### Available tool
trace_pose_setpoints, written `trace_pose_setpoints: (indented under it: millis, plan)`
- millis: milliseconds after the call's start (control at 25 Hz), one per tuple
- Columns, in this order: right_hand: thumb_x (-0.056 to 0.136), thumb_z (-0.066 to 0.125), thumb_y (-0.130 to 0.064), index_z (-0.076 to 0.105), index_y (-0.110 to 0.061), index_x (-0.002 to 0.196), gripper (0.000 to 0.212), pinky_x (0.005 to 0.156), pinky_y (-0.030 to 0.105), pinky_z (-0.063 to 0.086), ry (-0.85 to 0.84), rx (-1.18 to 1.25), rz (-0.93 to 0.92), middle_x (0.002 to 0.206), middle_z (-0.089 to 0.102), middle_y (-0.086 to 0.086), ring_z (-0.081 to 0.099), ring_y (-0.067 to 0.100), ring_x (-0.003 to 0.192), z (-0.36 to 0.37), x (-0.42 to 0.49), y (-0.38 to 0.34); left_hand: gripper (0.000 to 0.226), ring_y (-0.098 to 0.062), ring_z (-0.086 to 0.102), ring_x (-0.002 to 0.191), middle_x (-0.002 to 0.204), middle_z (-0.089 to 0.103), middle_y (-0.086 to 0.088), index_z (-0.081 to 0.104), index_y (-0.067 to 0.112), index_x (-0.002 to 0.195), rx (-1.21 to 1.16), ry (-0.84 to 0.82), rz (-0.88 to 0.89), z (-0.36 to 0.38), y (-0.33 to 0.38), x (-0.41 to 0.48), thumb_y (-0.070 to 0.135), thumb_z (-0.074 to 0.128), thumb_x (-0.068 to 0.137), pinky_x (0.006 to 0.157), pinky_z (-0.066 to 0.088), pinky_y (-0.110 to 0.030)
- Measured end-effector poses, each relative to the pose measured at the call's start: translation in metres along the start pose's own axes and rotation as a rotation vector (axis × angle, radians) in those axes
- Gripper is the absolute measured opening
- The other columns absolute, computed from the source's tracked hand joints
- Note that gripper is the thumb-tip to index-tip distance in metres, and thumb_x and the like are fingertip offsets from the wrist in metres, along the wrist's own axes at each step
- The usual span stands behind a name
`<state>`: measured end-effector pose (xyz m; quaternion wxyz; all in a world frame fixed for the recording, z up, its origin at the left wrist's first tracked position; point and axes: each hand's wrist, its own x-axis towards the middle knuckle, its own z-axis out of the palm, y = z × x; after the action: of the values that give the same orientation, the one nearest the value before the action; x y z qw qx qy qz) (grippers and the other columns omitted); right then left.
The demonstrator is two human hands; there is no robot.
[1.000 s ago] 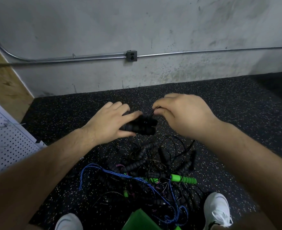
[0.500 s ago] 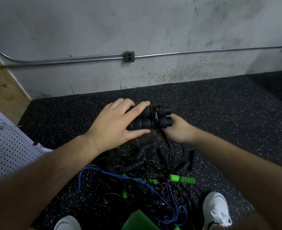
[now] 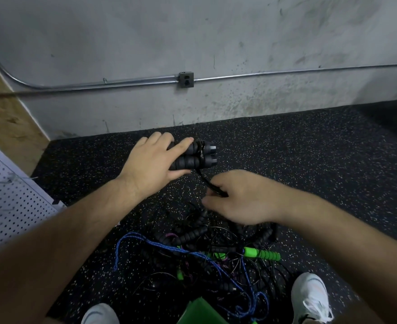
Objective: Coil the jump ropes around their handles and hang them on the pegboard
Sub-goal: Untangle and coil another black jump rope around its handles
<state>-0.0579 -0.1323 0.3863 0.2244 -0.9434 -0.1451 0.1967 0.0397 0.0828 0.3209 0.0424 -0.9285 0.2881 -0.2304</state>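
Note:
My left hand (image 3: 154,161) grips two black ribbed jump rope handles (image 3: 196,156) side by side above the floor, with a few turns of black cord wound round them near their right ends. The black cord (image 3: 205,180) runs down from the handles to my right hand (image 3: 242,197), which pinches it below and to the right. A tangled pile of jump ropes (image 3: 207,249) lies on the floor beneath my hands, with black handles, a blue braided rope (image 3: 146,240) and a green foam handle (image 3: 261,253). The white pegboard (image 3: 8,195) leans at the far left.
The black speckled rubber floor (image 3: 309,160) meets a grey concrete wall with a metal conduit and an outlet box (image 3: 186,79). My two white shoes (image 3: 311,298) frame the pile at the bottom. A green object (image 3: 198,312) sits between them. A wooden panel (image 3: 3,118) stands behind the pegboard.
My right hand has come down from the handles' right end to below them, drawing the cord out. My left hand has kept hold of the handles, with cord now wound round them.

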Motion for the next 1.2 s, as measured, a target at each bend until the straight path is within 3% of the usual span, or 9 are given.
trace_pose_setpoints:
  millis: [120, 280, 440, 600, 720, 800, 840, 960, 1200]
  plan:
    - [0.101, 0.054, -0.039, 0.063, -0.014, 0.080, 0.033, 0.052, 0.033, 0.048, -0.078, 0.085, -0.021, 0.068, 0.066, 0.004, 0.059, 0.013, 0.052, -0.016, -0.010, -0.001, 0.077, -0.027, 0.052, 0.097, 0.106, 0.056, -0.008, 0.046, 0.025, 0.148, 0.017, 0.013, 0.033, -0.003, 0.012, 0.002, 0.063, 0.062, 0.084, 0.079, 0.044, -0.042]
    - [0.103, 0.048, -0.037, 0.062, -0.027, 0.083, 0.026, 0.053, 0.028, 0.037, 0.307, -0.244, -0.132, 0.069, 0.057, -0.010, 0.052, 0.010, 0.062, -0.021, 0.000, 0.015, 0.078, -0.025, 0.052, 0.098, 0.107, 0.057, -0.006, 0.046, 0.025, 0.147, 0.021, -0.026, 0.106, -0.008, 0.016, 0.002, 0.065, 0.062, 0.082, 0.080, 0.045, -0.040]
    - [0.101, 0.050, -0.042, 0.069, -0.034, 0.101, 0.021, 0.069, 0.029, 0.048, 0.458, -0.317, -0.193, 0.088, 0.069, -0.015, 0.059, 0.007, 0.079, -0.030, 0.007, 0.036, 0.072, -0.016, 0.050, 0.095, 0.105, 0.055, 0.004, 0.052, 0.026, 0.139, -0.183, -0.081, 0.296, -0.013, 0.025, -0.004, 0.071, 0.056, 0.083, 0.083, 0.049, -0.036]
    - [0.090, 0.061, -0.049, 0.069, -0.027, 0.090, 0.023, 0.073, 0.034, 0.053, 0.385, 0.131, -0.195, 0.083, 0.070, -0.007, 0.062, 0.006, 0.077, -0.032, 0.024, 0.072, 0.075, -0.009, 0.047, 0.098, 0.107, 0.052, 0.011, 0.047, 0.030, 0.143, -0.470, -0.092, 0.280, -0.034, 0.039, -0.012, 0.075, 0.052, 0.084, 0.092, 0.045, -0.030]
    - [0.092, 0.068, -0.019, 0.061, -0.013, 0.087, 0.011, 0.074, 0.027, 0.052, 0.244, 0.597, -0.337, 0.084, 0.064, -0.007, 0.060, 0.004, 0.077, -0.012, 0.032, 0.084, 0.077, -0.007, 0.049, 0.104, 0.110, 0.052, 0.015, 0.042, 0.035, 0.148, -0.607, -0.075, 0.194, -0.052, 0.045, -0.018, 0.074, 0.057, 0.082, 0.094, 0.047, -0.030]
    - [0.093, 0.062, -0.003, 0.056, -0.014, 0.087, 0.013, 0.077, 0.020, 0.048, 0.188, 0.654, -0.323, 0.088, 0.057, -0.005, 0.057, -0.003, 0.077, 0.004, 0.035, 0.077, 0.076, -0.006, 0.050, 0.106, 0.111, 0.050, 0.017, 0.040, 0.035, 0.149, -0.667, -0.060, 0.146, -0.058, 0.046, -0.021, 0.067, 0.059, 0.083, 0.095, 0.048, -0.031]
    - [0.094, 0.055, -0.011, 0.056, -0.012, 0.084, 0.010, 0.076, 0.024, 0.049, 0.216, 0.641, -0.294, 0.086, 0.055, 0.001, 0.056, 0.002, 0.077, 0.013, 0.038, 0.072, 0.075, -0.006, 0.050, 0.106, 0.112, 0.050, 0.017, 0.039, 0.035, 0.150, -0.686, -0.057, 0.127, -0.060, 0.046, -0.021, 0.063, 0.059, 0.083, 0.095, 0.047, -0.032]
    - [0.106, 0.041, -0.036, 0.061, -0.004, 0.087, 0.042, 0.075, 0.047, 0.056, 0.255, 0.668, -0.121, 0.079, 0.054, 0.016, 0.056, 0.025, 0.074, 0.036, 0.046, 0.053, 0.075, -0.010, 0.052, 0.109, 0.117, 0.051, 0.011, 0.038, 0.030, 0.152, -0.648, 0.016, 0.052, -0.060, 0.036, -0.016, 0.059, 0.056, 0.085, 0.097, 0.049, -0.037]
    - [0.108, 0.031, -0.041, 0.056, -0.008, 0.108, 0.042, 0.065, 0.038, 0.054, 0.087, 0.642, -0.109, 0.069, 0.051, 0.004, 0.055, 0.019, 0.063, 0.067, 0.042, 0.025, 0.077, -0.022, 0.049, 0.114, 0.119, 0.052, -0.001, 0.035, 0.029, 0.155, -0.330, 0.062, -0.112, -0.041, -0.009, -0.002, 0.057, 0.061, 0.088, 0.097, 0.044, -0.041]
